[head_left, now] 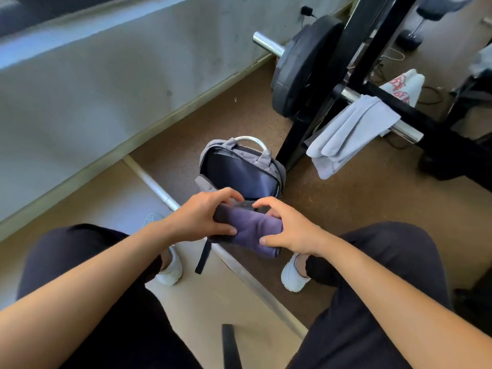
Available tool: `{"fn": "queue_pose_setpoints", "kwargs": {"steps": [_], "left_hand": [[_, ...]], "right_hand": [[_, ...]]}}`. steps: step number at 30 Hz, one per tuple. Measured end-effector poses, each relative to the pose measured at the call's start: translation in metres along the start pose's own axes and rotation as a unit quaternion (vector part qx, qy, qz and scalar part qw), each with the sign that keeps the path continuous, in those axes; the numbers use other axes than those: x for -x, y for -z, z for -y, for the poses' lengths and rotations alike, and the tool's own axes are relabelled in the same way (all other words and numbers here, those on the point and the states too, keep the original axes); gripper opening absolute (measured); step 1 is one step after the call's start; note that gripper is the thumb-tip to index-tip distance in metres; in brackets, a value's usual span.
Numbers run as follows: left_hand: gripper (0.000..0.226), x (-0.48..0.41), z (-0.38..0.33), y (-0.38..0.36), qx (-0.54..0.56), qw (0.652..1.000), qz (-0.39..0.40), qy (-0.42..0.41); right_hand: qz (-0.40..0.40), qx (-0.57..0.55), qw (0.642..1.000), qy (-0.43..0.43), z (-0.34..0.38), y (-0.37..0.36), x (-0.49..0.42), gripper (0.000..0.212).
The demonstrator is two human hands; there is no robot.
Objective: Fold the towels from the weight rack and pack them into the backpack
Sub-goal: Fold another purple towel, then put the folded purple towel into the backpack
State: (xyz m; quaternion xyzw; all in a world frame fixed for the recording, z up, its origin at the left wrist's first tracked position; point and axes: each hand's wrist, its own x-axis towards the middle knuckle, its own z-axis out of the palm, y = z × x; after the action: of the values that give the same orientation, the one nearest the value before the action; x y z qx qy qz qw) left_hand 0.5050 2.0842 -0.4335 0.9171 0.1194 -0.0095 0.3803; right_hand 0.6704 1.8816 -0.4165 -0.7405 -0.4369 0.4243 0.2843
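Note:
A folded purple towel [250, 230] is held between both hands just in front of the grey backpack [239, 169], which stands open on the floor with its dark lining showing. My left hand [205, 217] grips the towel's left end, fingers over the top and thumb below. My right hand [287, 230] grips its right end the same way. A light blue-grey towel [348, 134] hangs over the chrome barbell [404, 130] on the black weight rack [386, 73]. A white towel with red print [402, 86] hangs behind the rack.
A weight plate [300, 70] sits on the bar near the wall [106, 83]. A metal pole [157, 187] lies across the floor under the backpack. My knees in dark trousers and white shoes [292, 275] flank the towel. Dumbbells [415, 30] stand far right.

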Motion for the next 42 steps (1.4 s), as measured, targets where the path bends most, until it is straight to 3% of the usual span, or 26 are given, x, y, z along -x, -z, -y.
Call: {"fn": "queue_pose_setpoints", "kwargs": {"steps": [6, 10, 13, 18, 20, 23, 25, 28, 32, 34, 36, 38, 42], "left_hand": [[0.055, -0.064, 0.035, 0.016, 0.181, 0.968, -0.138, 0.102], [0.036, -0.12, 0.078, 0.005, 0.098, 0.989, -0.091, 0.057], [0.037, -0.137, 0.109, -0.009, 0.072, 0.993, -0.028, 0.086], [0.065, -0.137, 0.131, -0.042, -0.005, 0.984, 0.007, 0.176], [0.066, -0.135, 0.13, -0.045, -0.087, 0.985, -0.024, 0.144], [0.063, -0.134, 0.128, -0.037, -0.196, 0.977, -0.087, 0.007], [0.085, -0.134, 0.129, -0.032, -0.253, 0.966, -0.044, -0.033], [0.119, -0.132, 0.131, -0.033, -0.299, 0.953, 0.049, -0.027], [0.131, -0.131, 0.133, -0.036, -0.319, 0.946, 0.055, -0.023], [0.133, -0.133, 0.132, -0.035, -0.318, 0.946, 0.059, -0.018], [0.134, -0.134, 0.13, -0.035, -0.313, 0.947, 0.064, -0.013], [0.134, -0.134, 0.129, -0.034, -0.31, 0.949, 0.061, -0.011], [0.134, -0.135, 0.13, -0.035, -0.299, 0.952, 0.059, -0.004]], "right_hand": [[-0.178, -0.114, 0.977, -0.009, -0.006, 0.035, -0.066, 0.042], [-0.195, -0.1, 0.975, -0.032, -0.036, 0.031, -0.128, 0.037], [-0.176, -0.085, 0.979, -0.056, -0.065, 0.018, -0.149, 0.037], [-0.187, -0.021, 0.98, -0.071, -0.09, -0.01, -0.176, 0.039], [-0.177, -0.025, 0.978, -0.106, -0.096, -0.02, -0.185, 0.039], [-0.158, -0.048, 0.975, -0.151, -0.108, -0.031, -0.194, 0.04], [-0.161, -0.033, 0.972, -0.169, -0.118, -0.038, -0.198, 0.04], [-0.209, -0.033, 0.959, -0.187, -0.13, -0.047, -0.205, 0.038], [-0.309, -0.016, 0.931, -0.195, -0.135, -0.06, -0.214, 0.034], [-0.28, 0.038, 0.936, -0.211, -0.137, -0.063, -0.221, 0.034], [-0.15, 0.169, 0.941, -0.251, -0.139, -0.063, -0.228, 0.042], [-0.056, 0.283, 0.917, -0.276, -0.138, -0.061, -0.232, 0.054], [-0.053, 0.405, 0.898, -0.163, -0.13, -0.064, -0.232, 0.057]]}}
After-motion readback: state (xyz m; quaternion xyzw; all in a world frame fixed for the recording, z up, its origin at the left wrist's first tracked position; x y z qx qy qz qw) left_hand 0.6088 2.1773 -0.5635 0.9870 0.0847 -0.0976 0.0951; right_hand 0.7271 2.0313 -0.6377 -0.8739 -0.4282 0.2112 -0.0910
